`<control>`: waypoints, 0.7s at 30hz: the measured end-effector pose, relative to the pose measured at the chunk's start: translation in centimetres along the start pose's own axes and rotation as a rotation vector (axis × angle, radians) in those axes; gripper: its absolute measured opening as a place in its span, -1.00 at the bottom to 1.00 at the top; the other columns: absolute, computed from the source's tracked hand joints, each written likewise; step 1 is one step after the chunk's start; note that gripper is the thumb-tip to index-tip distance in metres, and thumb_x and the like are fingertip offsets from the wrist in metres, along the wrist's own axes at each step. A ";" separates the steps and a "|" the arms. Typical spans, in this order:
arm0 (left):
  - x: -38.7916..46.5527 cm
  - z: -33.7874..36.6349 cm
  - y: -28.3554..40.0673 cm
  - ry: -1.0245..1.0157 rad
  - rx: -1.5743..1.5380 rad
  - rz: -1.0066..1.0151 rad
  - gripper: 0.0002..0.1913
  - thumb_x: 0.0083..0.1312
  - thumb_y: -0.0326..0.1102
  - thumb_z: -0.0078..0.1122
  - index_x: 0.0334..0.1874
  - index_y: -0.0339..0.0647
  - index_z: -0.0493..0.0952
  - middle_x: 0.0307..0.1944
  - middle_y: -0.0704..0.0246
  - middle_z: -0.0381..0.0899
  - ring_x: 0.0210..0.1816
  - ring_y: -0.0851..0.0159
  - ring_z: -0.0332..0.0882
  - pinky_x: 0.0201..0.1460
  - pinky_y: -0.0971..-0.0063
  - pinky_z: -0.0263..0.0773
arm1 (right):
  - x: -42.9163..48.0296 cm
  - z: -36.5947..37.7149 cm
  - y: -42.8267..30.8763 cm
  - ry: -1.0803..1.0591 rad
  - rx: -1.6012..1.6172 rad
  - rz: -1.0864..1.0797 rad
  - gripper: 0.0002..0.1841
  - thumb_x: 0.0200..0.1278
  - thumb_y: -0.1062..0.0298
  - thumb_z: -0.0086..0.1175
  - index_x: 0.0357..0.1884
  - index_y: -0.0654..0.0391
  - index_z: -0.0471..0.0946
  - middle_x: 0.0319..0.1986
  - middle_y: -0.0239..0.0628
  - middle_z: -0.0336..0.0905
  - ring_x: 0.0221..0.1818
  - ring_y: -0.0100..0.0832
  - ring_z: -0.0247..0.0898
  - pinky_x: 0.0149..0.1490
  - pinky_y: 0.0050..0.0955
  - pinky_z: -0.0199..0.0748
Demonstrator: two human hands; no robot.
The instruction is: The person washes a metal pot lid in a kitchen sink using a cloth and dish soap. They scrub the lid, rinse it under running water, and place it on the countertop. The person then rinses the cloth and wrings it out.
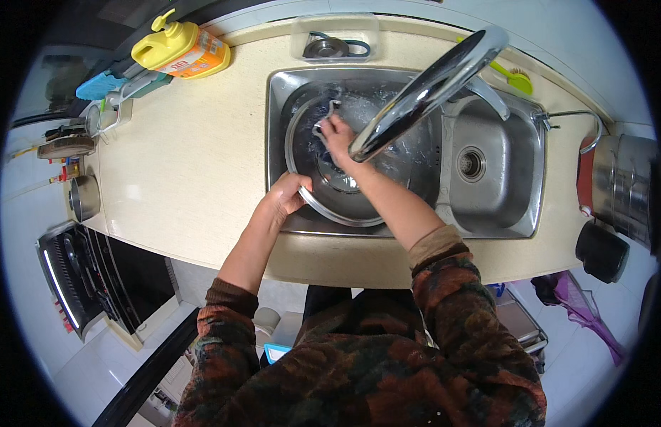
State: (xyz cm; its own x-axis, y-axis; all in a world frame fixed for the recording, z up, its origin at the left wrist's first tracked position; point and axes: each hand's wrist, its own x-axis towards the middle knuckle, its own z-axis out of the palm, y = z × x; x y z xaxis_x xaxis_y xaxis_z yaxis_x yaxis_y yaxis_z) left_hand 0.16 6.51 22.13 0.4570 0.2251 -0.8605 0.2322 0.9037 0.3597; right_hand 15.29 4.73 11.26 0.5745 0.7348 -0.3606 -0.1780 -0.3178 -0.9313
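A large round metal vessel (330,214), a pot or a basin, lies in the left bowl of a steel double sink (276,96). My left hand (290,193) grips its rim at the near left, thumb over the edge. Inside the vessel, my right hand (340,140) holds a thin grey-white cloth or pad (320,130), which is blurred. The chrome faucet (432,91) reaches over the sink and hides part of my right wrist. Wet, shiny patches show around the far side of the left bowl.
Behind the sink stands a clear plastic box (373,40) holding a dark round strainer or stopper (328,48). A yellow pump bottle (184,50) is at the back left, a green brush (518,81) at the back right. A large metal pot (621,176) stands right.
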 end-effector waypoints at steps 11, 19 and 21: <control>4.4 -3.2 -5.6 0.115 -0.200 0.070 -0.54 -0.22 -0.83 -0.08 -0.16 -0.43 0.44 -0.31 0.18 0.54 -0.30 0.10 0.55 -0.26 0.24 0.50 | -12.2 -5.2 0.4 -0.355 -0.579 -0.034 -0.63 0.15 0.21 0.07 0.00 0.03 0.37 -0.32 0.07 0.54 -0.17 0.08 0.46 -0.09 -0.07 0.40; 4.8 -1.5 -6.6 0.206 -0.203 0.126 -0.45 -0.13 -0.80 -0.07 0.01 -0.34 0.40 -0.25 0.25 0.53 -0.13 0.10 0.51 -0.01 0.15 0.45 | -7.3 -14.2 1.5 -0.332 -1.396 0.008 -0.70 0.22 0.41 -0.13 0.02 0.12 0.34 -0.09 0.12 0.42 -0.17 0.03 0.52 -0.10 -0.17 0.50; 4.6 -1.2 -6.5 0.216 -0.126 0.134 -0.48 -0.09 -0.77 -0.02 0.02 -0.34 0.39 -0.22 0.23 0.53 -0.16 0.10 0.53 -0.05 0.16 0.49 | -4.6 -14.5 3.8 -0.181 -1.341 0.004 -0.69 0.21 0.43 -0.10 0.02 0.11 0.33 -0.06 0.15 0.35 -0.16 0.03 0.50 -0.09 -0.20 0.50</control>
State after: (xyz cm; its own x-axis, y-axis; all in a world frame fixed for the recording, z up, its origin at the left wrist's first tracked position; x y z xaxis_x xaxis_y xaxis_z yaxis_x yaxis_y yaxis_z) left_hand -0.25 2.08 15.39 0.2794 0.4059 -0.8702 0.0677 0.8957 0.4395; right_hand 23.53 -8.58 10.16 0.4451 0.7673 -0.4616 0.7904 -0.5789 -0.2003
